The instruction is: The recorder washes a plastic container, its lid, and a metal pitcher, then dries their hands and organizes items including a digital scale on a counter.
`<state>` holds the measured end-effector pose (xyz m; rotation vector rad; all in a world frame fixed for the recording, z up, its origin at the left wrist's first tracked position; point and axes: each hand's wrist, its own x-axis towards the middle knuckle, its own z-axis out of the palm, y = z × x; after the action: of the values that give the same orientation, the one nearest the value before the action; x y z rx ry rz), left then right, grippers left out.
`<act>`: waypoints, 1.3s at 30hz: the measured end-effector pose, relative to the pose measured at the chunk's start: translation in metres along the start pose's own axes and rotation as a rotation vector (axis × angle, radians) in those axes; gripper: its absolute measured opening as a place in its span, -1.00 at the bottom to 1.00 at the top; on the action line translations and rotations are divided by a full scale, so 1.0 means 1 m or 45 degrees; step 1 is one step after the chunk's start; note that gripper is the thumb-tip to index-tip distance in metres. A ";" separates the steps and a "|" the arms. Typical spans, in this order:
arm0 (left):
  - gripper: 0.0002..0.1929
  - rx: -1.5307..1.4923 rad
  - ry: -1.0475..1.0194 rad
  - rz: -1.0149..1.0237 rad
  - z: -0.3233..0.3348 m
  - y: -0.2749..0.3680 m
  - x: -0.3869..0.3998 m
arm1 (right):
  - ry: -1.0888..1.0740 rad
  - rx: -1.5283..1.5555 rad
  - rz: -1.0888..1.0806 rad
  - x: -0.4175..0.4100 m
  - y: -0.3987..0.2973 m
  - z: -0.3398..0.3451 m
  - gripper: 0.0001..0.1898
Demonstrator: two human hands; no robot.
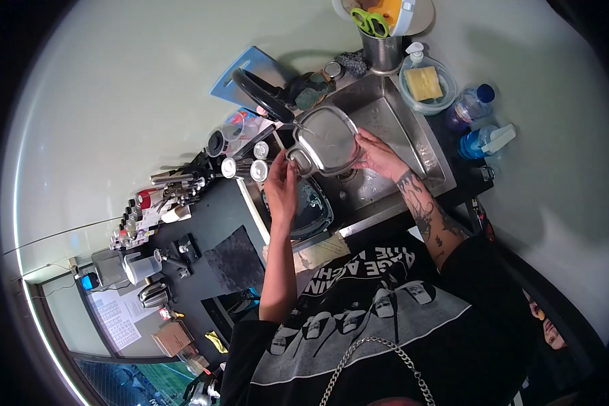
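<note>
Over the stainless steel sink [401, 122], both my hands hold a shiny, shallow dish [330, 137] with a narrow lobed end; I cannot tell whether it is metal or clear plastic. My left hand [282, 188] grips the lobed end, fingertips on its rim. My right hand [380, 156] holds the opposite side. The tip of the black faucet [264, 94] comes down at the dish's far edge, and what looks like a thin stream of water meets its surface. Below my left hand, a dark glossy tray [307, 210] lies beside the basin, partly hidden by my arm.
Metal canisters [260, 170] stand left of the dish. A blue cutting board [254, 76] leans on the wall. Right of the sink are a yellow sponge [424, 83] in a plastic bowl, a bottle [469, 106] and a blue spray bottle [482, 142]. Green-handled scissors [370, 23] stand in a metal cup.
</note>
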<state>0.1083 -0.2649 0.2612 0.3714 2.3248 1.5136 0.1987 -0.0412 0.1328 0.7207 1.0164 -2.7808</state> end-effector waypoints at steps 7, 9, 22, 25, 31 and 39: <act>-0.40 -0.126 -0.095 0.071 0.029 -0.034 0.052 | 0.122 0.104 -0.249 -0.014 -0.026 -0.008 -0.37; -0.48 -0.251 -0.022 0.007 0.043 -0.053 0.051 | 0.129 0.005 -0.244 -0.023 -0.031 -0.017 -0.38; -0.58 -0.161 -0.478 -0.038 0.041 -0.041 -0.014 | 0.412 -1.821 -0.695 -0.149 -0.094 0.010 -0.66; -0.67 -0.571 -0.332 0.011 0.017 -0.051 -0.029 | 0.225 -1.799 -0.685 -0.166 -0.117 0.039 -0.69; -0.72 -0.306 0.309 -0.018 -0.035 -0.090 -0.057 | 0.006 -1.692 -0.646 -0.148 -0.096 0.107 -0.67; -0.57 -0.075 0.557 -0.250 -0.075 -0.155 -0.093 | -0.043 -1.164 -0.536 -0.060 0.067 0.155 -0.58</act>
<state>0.1567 -0.4253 0.1596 -0.2233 2.5334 1.6909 0.2059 -0.1950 0.2247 0.3346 2.3695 -2.1372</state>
